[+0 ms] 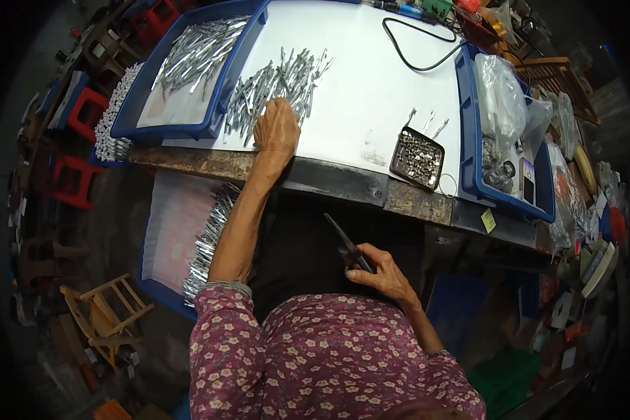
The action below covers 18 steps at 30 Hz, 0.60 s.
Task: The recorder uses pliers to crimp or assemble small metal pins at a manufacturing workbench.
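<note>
From where I stood, the bench [357, 77] took up most of the view, its white covering running to a worn, dark front edge. A person in a flowered maroon top [329, 343] faced it from the near side. At the left end of the bench stood a blue tray [164, 131] with a pale liner, loaded with slim metal strips toward its far side. Below the bench edge, to the left of the person, a second tray [178, 224] held more such strips along its right side. On the right end of the bench was another blue tray [469, 119], holding clear plastic bags [500, 98] and assorted small items.

A loose heap of metal strips [287, 77] lay on the bench just beside the left-hand tray, pointing every which way. A black cable [399, 52] looped near the far edge.

The left hand [278, 129] rested at the heap's near edge, fingers curled in; I couldn't tell whether they had a strip between them. The right hand [381, 273], below the bench edge, had its fingers wrapped around dark pliers [339, 234], the nose angled up and leftward.

Near the right-hand tray sat a small dark tin [397, 155], three single strips [429, 120] just beyond it, and tiny shiny metal bits [420, 154] filling it.
</note>
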Motion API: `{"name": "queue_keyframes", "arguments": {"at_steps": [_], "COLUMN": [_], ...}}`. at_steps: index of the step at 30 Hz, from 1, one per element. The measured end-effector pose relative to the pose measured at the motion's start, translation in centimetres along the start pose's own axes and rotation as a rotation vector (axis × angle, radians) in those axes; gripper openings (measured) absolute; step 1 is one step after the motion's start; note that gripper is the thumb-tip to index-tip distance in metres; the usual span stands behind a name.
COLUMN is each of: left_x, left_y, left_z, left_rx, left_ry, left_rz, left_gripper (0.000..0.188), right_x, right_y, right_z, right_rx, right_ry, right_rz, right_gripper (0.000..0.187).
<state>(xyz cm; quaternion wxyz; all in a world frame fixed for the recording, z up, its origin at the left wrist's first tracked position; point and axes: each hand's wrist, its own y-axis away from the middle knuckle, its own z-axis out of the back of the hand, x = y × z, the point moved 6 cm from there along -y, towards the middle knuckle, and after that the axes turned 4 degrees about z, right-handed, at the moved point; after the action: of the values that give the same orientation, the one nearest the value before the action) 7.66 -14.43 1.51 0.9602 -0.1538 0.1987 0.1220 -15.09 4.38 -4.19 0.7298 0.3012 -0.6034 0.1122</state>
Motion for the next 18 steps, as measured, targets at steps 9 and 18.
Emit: {"name": "queue_keyframes", "arguments": {"at_steps": [9, 18], "left_x": [-1.7, -2.6], "left_y": [0.8, 1.4], "left_z": [-1.1, -1.9], "left_rx": [0.124, 0.231], "left_ry": [0.062, 0.414], "left_rz": [-0.076, -0.186], "left_gripper": [0.021, 0.017], "right_x": [-0.2, 0.3], "right_y": [-0.1, 0.3], "right_z": [-1.0, -1.3], "right_rx": [0.041, 0.064], "right_ry": [0.078, 0.140], "right_rz": [-0.032, -0.065], "right_gripper": [0.050, 0.053]}}
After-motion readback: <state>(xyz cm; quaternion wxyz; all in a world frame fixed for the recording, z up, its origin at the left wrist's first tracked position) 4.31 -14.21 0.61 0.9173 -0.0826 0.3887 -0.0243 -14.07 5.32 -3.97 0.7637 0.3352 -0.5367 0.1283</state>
